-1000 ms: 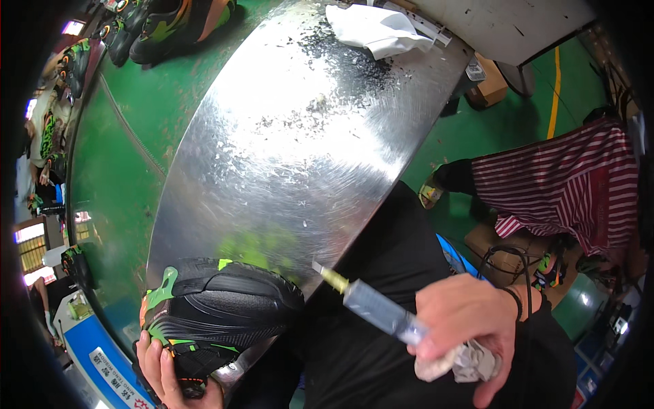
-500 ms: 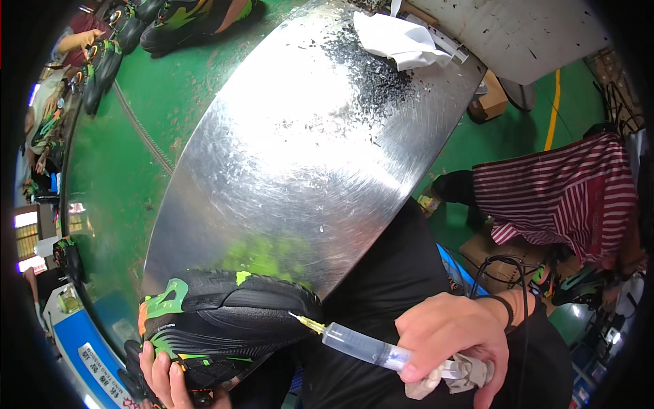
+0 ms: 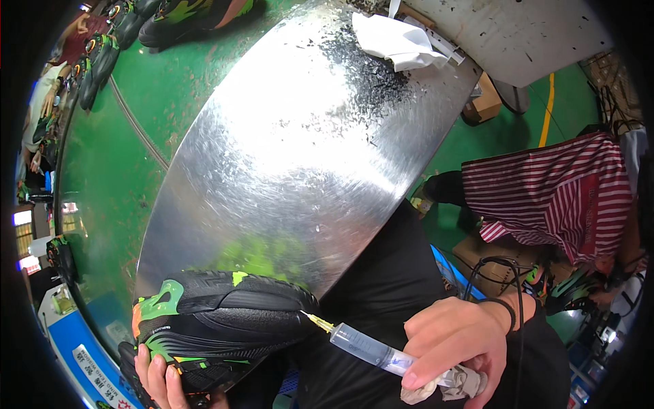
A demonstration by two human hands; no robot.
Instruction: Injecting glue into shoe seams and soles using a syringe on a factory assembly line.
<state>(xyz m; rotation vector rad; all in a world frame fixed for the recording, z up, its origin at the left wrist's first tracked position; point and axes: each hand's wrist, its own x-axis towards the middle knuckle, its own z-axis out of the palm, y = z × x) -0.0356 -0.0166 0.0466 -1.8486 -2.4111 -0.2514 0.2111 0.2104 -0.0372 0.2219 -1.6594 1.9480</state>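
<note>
A black shoe with green and orange trim point(image 3: 231, 317) lies on its side at the near end of the metal table point(image 3: 272, 204), sole edge facing away. My left hand point(image 3: 160, 378) grips it from below, fingers wrapped over the near side by the heel. In my right hand point(image 3: 463, 341) is a clear syringe point(image 3: 364, 349) with a yellow-based needle, its rear end wrapped in crumpled whitish material. The needle tip is at the shoe's toe, along the seam between upper and sole. Whether it touches there I cannot tell.
Dark flakes, a white cloth point(image 3: 392, 41) and another syringe point(image 3: 443, 48) lie at the table's far end. More shoes point(image 3: 102, 65) line the far left, where other people's hands show. To the right sits a person in a striped red apron point(image 3: 545, 194), near cardboard boxes and cables.
The syringe tip has shifted slightly right and tilted more steeply along the toe. My left hand still holds the shoe, and the whole view has shifted a little.
</note>
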